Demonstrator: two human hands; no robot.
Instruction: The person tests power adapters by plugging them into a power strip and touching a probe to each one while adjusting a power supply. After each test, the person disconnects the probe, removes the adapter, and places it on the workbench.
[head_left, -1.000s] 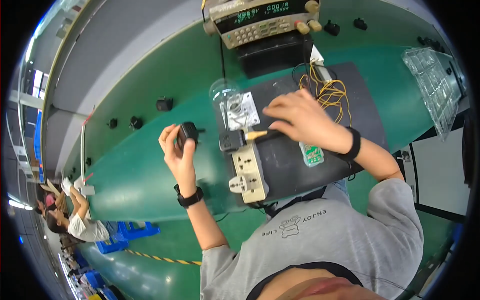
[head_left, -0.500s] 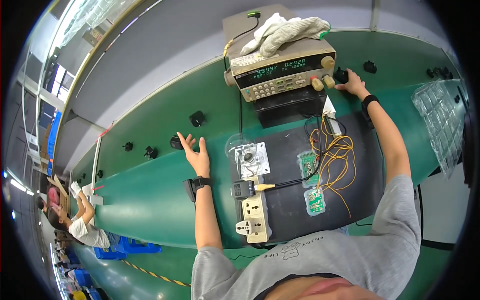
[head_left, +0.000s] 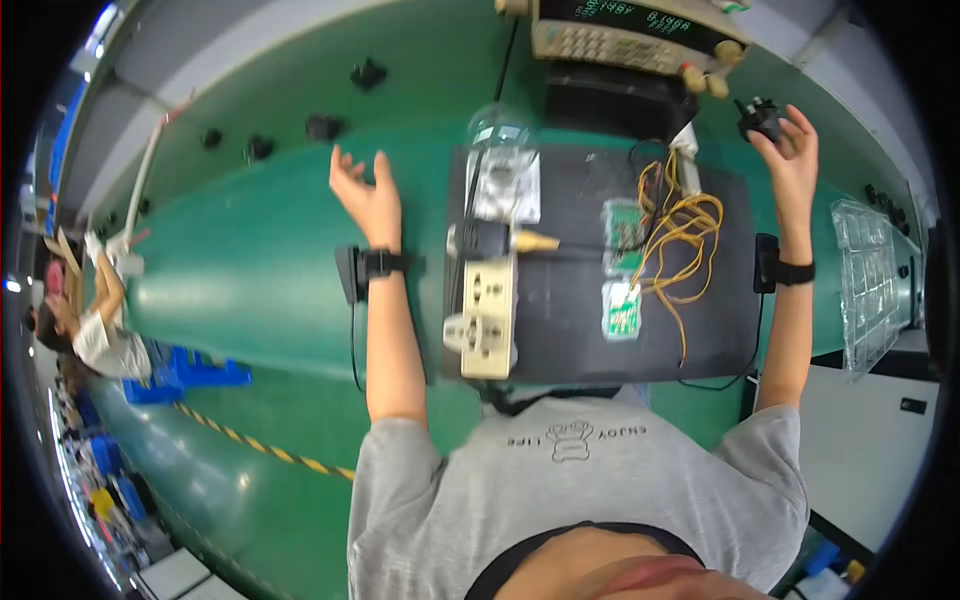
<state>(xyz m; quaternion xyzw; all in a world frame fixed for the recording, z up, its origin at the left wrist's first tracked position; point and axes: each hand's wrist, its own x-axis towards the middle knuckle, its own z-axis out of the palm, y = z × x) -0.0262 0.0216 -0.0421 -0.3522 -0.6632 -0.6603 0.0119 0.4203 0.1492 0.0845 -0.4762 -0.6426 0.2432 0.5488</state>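
My right hand (head_left: 795,155) is closed on a black plug adapter (head_left: 760,120) with its pins pointing up, held right of the bench power supply (head_left: 630,45). My left hand (head_left: 370,200) is open over the green bench, fingers spread, holding nothing. The nearest thing to it is a black adapter (head_left: 323,127) lying beyond its fingertips. Between my arms, a beige power strip (head_left: 486,350) lies on a black mat (head_left: 560,330). A black adapter (head_left: 485,240) sits at its far end with a yellow connector (head_left: 533,241) and dark cable.
Two green circuit boards (head_left: 622,310) and tangled yellow wires (head_left: 695,250) lie on the mat. More black adapters (head_left: 258,148) stand along the bench's far left. A clear plastic tray (head_left: 868,290) is at right. Another person (head_left: 100,320) works at far left.
My right hand has lifted the black adapter and brought it nearer. My left hand stays open. The view has shifted, so the bench power supply is higher in the picture, and its display readings differ.
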